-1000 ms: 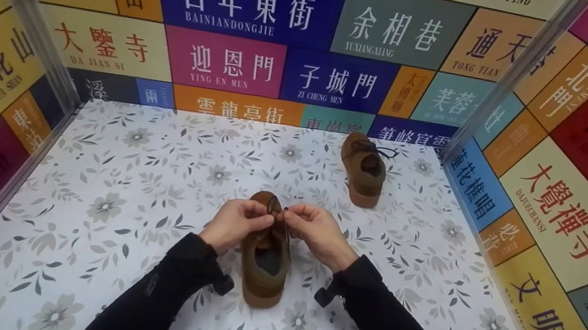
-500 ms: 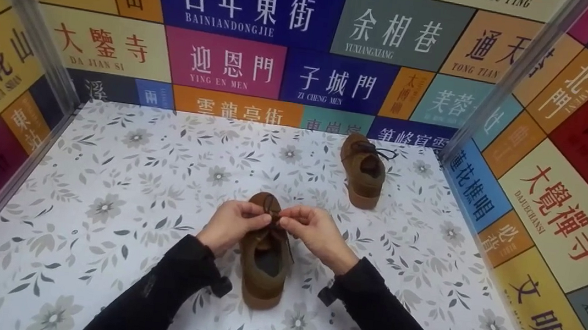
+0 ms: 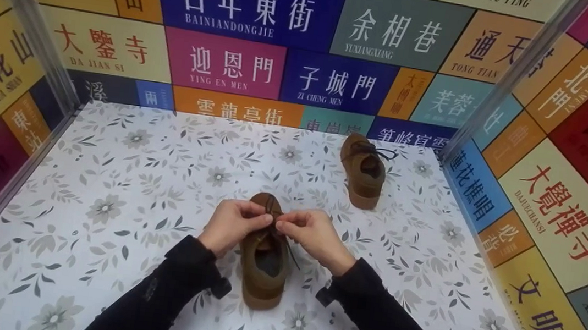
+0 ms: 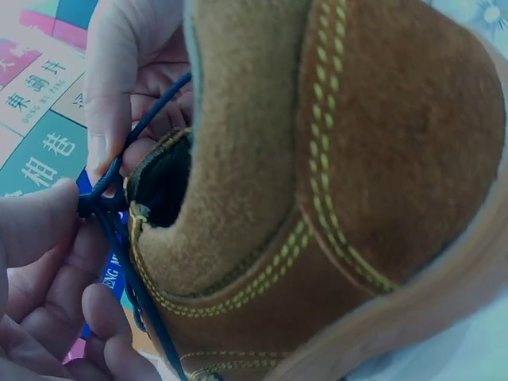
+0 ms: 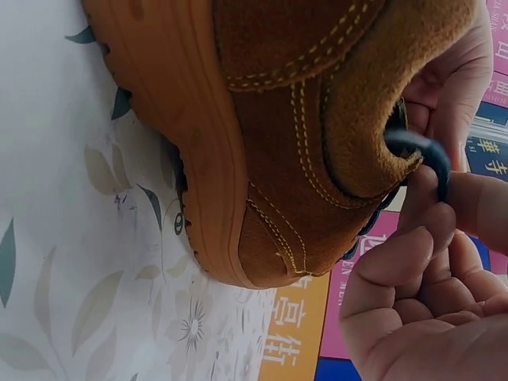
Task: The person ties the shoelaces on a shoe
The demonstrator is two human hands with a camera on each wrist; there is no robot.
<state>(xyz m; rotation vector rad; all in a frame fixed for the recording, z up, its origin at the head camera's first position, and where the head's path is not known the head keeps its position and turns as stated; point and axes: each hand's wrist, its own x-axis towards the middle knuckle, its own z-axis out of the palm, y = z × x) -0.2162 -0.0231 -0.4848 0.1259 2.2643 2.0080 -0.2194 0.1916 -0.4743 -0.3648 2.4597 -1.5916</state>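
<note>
A brown suede lace-up shoe (image 3: 262,288) stands upright before me, toe pointing away and heel towards me. My left hand (image 3: 234,223) pinches its dark lace (image 4: 151,305) between thumb and forefinger, right at the crossing over the tongue in the left wrist view. From the other side, my right hand (image 3: 318,237) pinches another stretch of lace, with the fingertips of both hands almost meeting above the shoe's front. One lace end trails down the shoe's right side. Yellow double stitching shows on the heel and side in both wrist views.
A second brown shoe (image 3: 362,173) with dark laces stands farther back on the right. The white tabletop (image 3: 148,281) has a grey floral print. Colourful panels with Chinese lettering (image 3: 246,4) wall it in at the back and both sides.
My right hand has shifted slightly left, bringing its fingertips closer to the left hand's. The trailing lace end now angles farther out to the right. The second shoe has not moved.
</note>
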